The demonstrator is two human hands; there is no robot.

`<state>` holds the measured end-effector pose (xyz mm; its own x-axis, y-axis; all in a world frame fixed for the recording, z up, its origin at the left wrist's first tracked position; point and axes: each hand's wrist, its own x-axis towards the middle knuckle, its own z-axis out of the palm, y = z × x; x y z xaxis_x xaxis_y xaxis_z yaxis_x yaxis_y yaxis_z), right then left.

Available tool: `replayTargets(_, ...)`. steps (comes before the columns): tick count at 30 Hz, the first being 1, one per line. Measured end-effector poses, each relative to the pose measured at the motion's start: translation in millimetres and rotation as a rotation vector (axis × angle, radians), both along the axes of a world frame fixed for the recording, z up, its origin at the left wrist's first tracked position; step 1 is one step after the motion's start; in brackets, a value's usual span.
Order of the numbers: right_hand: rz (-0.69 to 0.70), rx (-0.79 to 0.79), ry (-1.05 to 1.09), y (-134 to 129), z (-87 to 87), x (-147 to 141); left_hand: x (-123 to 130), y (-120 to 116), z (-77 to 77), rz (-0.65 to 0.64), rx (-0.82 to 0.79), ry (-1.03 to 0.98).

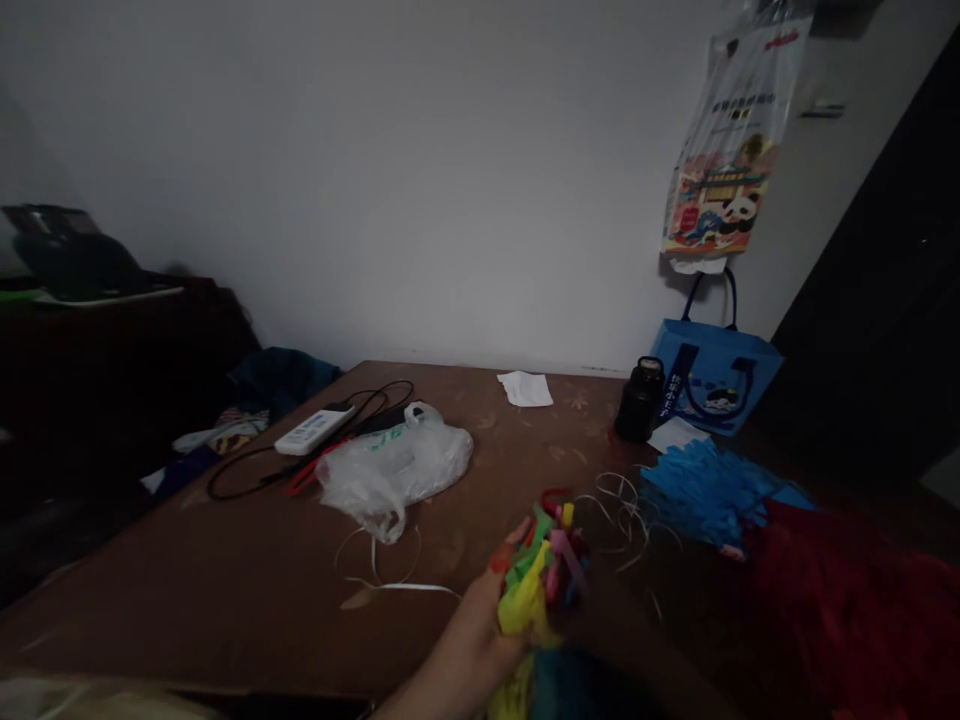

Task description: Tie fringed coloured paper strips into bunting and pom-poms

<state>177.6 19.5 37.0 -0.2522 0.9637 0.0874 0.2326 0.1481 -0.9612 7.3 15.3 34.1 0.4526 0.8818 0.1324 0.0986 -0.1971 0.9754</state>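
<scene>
My left hand (491, 625) is closed around a bundle of coloured strips (525, 600) at the lower middle of the view. Yellow, green, pink, red and blue ends stick up out of the grip, while yellow and blue lengths hang below. My right hand (600, 610) is at the right side of the bundle, dark and blurred, so its fingers cannot be made out. Thin pale cord (626, 515) lies in loose loops just beyond that hand. To the right are a blue heap of cut strips (705, 490) and a dark red heap (847, 590), the red one blurred.
On the brown table (225, 610) lie a crumpled clear plastic bag (405, 465), a white power strip (313, 430) with black cables, and white paper (526, 388). A black bottle (640, 400) stands beside a blue tote bag (712, 375). A printed bag (727, 170) hangs above.
</scene>
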Motion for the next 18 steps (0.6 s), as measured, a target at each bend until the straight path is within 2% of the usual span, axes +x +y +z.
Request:
replayTargets(2,-0.063,-0.047,-0.022,-1,-1.0,-3,-8,0,12.0,-0.105,0.075,0.121)
replayTargets(4,-0.094,-0.081,-0.085,-2,2.2,-3,-23,1,29.0,-0.139,0.112,0.255)
replayTargets(6,-0.08,-0.065,-0.162,-1,7.5,-1,-38,4,45.3,-0.056,0.15,0.317)
replayTargets(9,-0.035,-0.027,-0.221,-2,12.0,2,-46,8,60.4,0.046,0.247,0.228)
replayTargets(14,0.026,-0.011,-0.125,-7,-0.9,4,-28,20,62.3,-0.002,0.491,0.053)
replayTargets(16,0.037,-0.004,-0.097,-9,-9.3,7,-25,28,58.8,0.051,0.457,0.031)
replayTargets(18,0.064,0.012,-0.115,-11,-17.2,13,-25,37,51.5,0.122,0.3,0.014)
